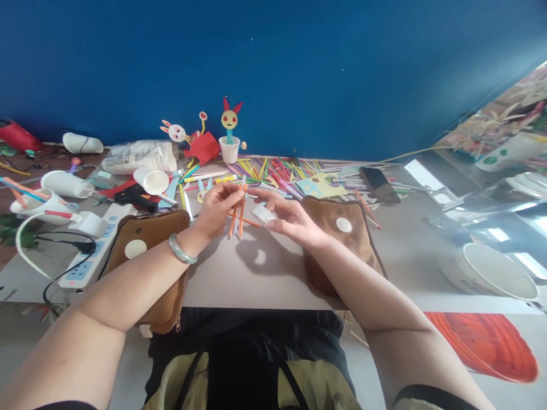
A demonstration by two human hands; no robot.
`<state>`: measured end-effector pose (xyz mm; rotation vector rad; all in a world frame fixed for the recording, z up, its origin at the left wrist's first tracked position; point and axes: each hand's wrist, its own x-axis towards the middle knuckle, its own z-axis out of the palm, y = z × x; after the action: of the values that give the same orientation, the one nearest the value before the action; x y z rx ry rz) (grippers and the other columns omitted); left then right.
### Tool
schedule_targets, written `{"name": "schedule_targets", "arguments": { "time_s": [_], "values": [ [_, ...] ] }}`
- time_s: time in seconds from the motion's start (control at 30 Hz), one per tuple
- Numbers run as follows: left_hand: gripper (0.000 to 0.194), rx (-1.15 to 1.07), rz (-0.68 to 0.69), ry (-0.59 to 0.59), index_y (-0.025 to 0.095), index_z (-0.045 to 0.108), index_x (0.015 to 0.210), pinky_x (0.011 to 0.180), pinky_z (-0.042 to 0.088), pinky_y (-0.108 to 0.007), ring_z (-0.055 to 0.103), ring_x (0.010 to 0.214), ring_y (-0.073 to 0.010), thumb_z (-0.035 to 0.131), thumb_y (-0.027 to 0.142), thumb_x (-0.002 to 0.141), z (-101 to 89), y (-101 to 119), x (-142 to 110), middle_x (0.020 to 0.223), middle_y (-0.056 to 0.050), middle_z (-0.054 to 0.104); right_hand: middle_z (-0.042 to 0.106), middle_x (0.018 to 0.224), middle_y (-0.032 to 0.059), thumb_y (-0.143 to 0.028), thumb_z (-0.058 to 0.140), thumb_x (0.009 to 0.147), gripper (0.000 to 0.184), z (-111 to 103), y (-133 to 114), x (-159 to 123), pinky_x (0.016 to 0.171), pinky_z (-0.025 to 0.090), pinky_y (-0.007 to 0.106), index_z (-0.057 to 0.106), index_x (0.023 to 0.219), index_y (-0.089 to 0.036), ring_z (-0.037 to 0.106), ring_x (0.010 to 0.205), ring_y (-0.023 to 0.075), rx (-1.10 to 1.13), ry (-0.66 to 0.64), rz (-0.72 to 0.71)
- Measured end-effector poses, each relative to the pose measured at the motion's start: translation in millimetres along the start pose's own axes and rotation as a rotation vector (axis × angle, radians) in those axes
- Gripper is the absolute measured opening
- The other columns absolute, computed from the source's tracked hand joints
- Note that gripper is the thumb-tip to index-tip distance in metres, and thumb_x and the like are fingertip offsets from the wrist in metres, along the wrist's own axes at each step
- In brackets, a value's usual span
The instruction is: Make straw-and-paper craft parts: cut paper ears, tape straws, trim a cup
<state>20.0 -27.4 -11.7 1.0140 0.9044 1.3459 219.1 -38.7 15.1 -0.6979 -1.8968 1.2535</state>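
My left hand (219, 208), a bangle on its wrist, pinches a small bunch of thin orange and pale sticks (237, 221) near their upper part. The sticks hang slightly fanned over the table. To the right, my right hand (293, 216) has a roll of clear tape (264, 214) between thumb and fingers. Its index finger reaches toward the top of the bunch; whether it touches a strip of tape there I cannot tell. One orange stick (251, 222) lies crosswise behind the bunch.
Brown cushions (342, 245) lie under both forearms. Behind are scattered coloured sticks (277, 171), a phone (379, 185), a black glue gun (135, 196) and a rabbit figure in a white cup (229, 149). A power strip (92, 250) with cables stands left; a white tub (498, 270) stands right.
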Motion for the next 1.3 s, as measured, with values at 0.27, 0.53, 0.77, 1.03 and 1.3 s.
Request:
{"name": "schedule_targets", "arguments": {
  "time_s": [0.27, 0.53, 0.77, 1.03, 1.3],
  "values": [
    [0.03, 0.09, 0.081, -0.019, 0.017, 0.067, 0.086, 0.081, 0.053, -0.029, 0.064, 0.079, -0.0133, 0.083, 0.037, 0.071, -2.5, -3.6, 1.0, 0.083, -0.002, 0.069, 0.059, 0.143, 0.0063, -0.051, 0.076, 0.077, 0.033, -0.7, 2.5, 2.3, 0.112, 0.037, 0.051, 0.061, 0.07, -0.022, 0.049, 0.137, 0.0329, 0.108, 0.035, 0.028],
    [0.036, 0.059, -0.035, -0.17, 0.016, 0.069, 0.096, 0.075, 0.057, -0.033, 0.067, 0.079, -0.017, 0.082, 0.04, 0.072, -1.7, -3.9, 1.7, 0.087, -0.004, 0.071, 0.066, 0.129, 0.0085, -0.05, 0.07, 0.074, 0.033, -5.6, 14.6, 5.2, 0.1, 0.045, 0.048, 0.056, 0.072, -0.021, 0.058, 0.12, 0.0312, 0.244, 0.063, 0.1],
    [0.026, -0.007, -0.038, -0.12, 0.017, 0.069, 0.083, 0.067, 0.057, -0.027, 0.062, 0.069, -0.0121, 0.082, 0.037, 0.073, -3.1, -2.3, 2.1, 0.075, 0.001, 0.067, 0.069, 0.123, 0.006, -0.049, 0.078, 0.073, 0.035, -9.7, 23.9, 5.3, 0.102, 0.043, 0.046, 0.055, 0.076, -0.023, 0.06, 0.12, 0.0293, 0.192, 0.155, 0.043],
    [0.027, 0.022, -0.094, -0.127, 0.016, 0.068, 0.081, 0.068, 0.058, -0.029, 0.062, 0.068, -0.0124, 0.081, 0.038, 0.073, -2.3, -3.0, 1.4, 0.074, 0.0, 0.066, 0.066, 0.122, 0.0075, -0.054, 0.083, 0.07, 0.039, -11.2, 28.0, 7.1, 0.098, 0.048, 0.045, 0.062, 0.079, -0.023, 0.063, 0.112, 0.0267, 0.121, 0.216, 0.026],
    [0.038, 0.275, -0.246, -0.137, 0.017, 0.062, 0.099, 0.068, 0.057, -0.033, 0.067, 0.067, -0.0161, 0.083, 0.029, 0.071, -11.7, -21.5, 6.7, 0.084, -0.002, 0.067, 0.066, 0.11, 0.0069, -0.054, 0.083, 0.071, 0.038, -12.1, 33.3, 8.5, 0.093, 0.05, 0.04, 0.066, 0.081, -0.022, 0.062, 0.105, 0.0231, 0.079, 0.244, 0.015]
  ]
}}
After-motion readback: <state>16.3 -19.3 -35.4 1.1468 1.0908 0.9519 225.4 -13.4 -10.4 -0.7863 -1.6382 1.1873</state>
